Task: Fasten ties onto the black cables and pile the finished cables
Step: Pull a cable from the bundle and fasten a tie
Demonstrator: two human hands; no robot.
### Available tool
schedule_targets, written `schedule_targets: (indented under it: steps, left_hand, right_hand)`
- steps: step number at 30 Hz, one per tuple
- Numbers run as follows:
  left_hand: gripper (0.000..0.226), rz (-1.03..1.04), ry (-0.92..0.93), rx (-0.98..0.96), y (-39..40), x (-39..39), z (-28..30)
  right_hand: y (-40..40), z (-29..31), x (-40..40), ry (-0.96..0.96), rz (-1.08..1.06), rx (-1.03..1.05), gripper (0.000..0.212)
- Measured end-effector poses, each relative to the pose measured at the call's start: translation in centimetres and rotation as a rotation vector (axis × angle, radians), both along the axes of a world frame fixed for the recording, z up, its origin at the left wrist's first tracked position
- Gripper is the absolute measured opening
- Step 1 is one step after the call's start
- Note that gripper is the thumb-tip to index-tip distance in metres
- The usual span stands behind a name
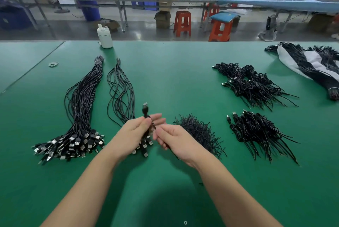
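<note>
My left hand (136, 131) grips a black cable (145, 109) just below its USB plug, which stands up above my fingers. My right hand (174, 141) pinches a thin black tie (153, 125) beside the cable, its fingers curled. Under my hands lie the plugs of a smaller loose cable bundle (120, 87). A bigger bundle (80, 109) lies to the left. A heap of black ties (198, 131) sits right of my right hand. Two piles of tied cables lie further right, one near (256, 131) and one far (253, 83).
The green table (165, 190) stretches all round. A white bottle (105, 36) stands at its far edge. A rubber band (53, 64) lies at the far left. More cables on a white sheet (310, 63) fill the far right corner. Orange stools stand beyond the table.
</note>
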State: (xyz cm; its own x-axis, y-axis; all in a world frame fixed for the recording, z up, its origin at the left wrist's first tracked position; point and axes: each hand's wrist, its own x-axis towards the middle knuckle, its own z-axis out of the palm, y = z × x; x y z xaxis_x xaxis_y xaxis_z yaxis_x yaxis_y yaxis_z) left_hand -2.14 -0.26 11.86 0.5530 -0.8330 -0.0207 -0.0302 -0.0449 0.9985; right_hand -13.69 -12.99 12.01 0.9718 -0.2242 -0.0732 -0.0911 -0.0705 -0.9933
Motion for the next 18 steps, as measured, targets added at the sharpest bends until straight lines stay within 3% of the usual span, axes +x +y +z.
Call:
schedule_targets:
  steps: [3, 9, 10, 12, 14, 18]
  left_hand:
    - [0.038, 0.157, 0.341, -0.299, -1.2, -0.9, 0.1]
    - [0.034, 0.191, 0.485, -0.361, -1.8, -1.9, 0.7]
    - [0.031, 0.205, 0.487, -0.36, -1.9, -2.0, 0.7]
    - [0.03, 0.222, 0.493, -0.363, -2.2, -2.1, 0.8]
    - [0.031, 0.208, 0.49, -0.359, -2.3, -2.2, 0.7]
    - [0.027, 0.083, 0.509, -0.332, -2.0, -2.5, 0.7]
  right_hand:
    - [0.6, -0.8, 0.1, 0.093, 0.001, -0.259, 0.031]
    - [0.8, -1.1, -0.2, 0.092, -0.135, -0.327, 0.024]
    - [0.8, -1.0, -0.3, 0.069, -0.134, -0.307, 0.02]
    - [0.9, -0.8, -0.5, -0.001, -0.095, -0.053, 0.015]
    - [1.0, -0.8, -0.6, -0.059, -0.065, 0.209, 0.031]
    - [1.2, -1.2, -0.6, -0.123, -0.165, 0.201, 0.027]
